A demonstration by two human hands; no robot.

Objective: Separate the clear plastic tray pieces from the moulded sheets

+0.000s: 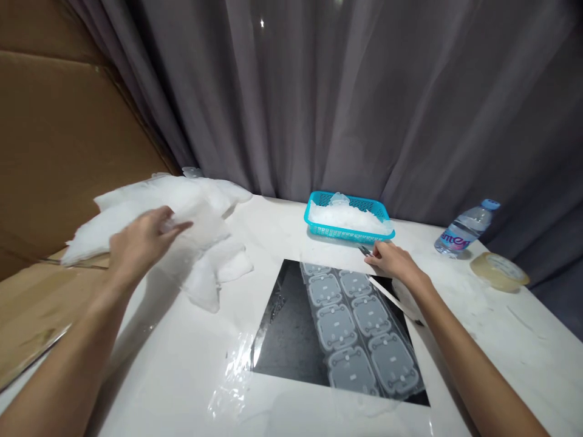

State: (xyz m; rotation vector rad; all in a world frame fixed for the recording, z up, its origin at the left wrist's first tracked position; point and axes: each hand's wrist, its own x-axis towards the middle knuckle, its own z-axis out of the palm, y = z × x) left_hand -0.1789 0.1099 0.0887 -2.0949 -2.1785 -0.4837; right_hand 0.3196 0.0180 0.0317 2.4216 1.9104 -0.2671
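Observation:
My left hand (143, 243) is at the left, over a pile of white, soft-looking padded pieces (146, 200). Its thumb and forefinger close around a small translucent piece (166, 226), blurred and partly hidden. A small metal tool with dark tips (364, 250), like tweezers, sticks out of my closed right hand (387, 260), just in front of the blue basket. Beneath that hand lies a black sheet (291, 321) carrying two rows of translucent rounded-square plastic parts (337, 326). A white-handled, thin tool (392, 297) rests along the sheet's right side.
Behind the sheet stands a blue plastic basket (350, 237) holding white material and clear pieces. A water bottle (467, 229) and a roll of tape (498, 271) are at the right of the white table (182, 376). Cardboard (54, 145) rises at the left; a grey curtain (319, 91) hangs behind.

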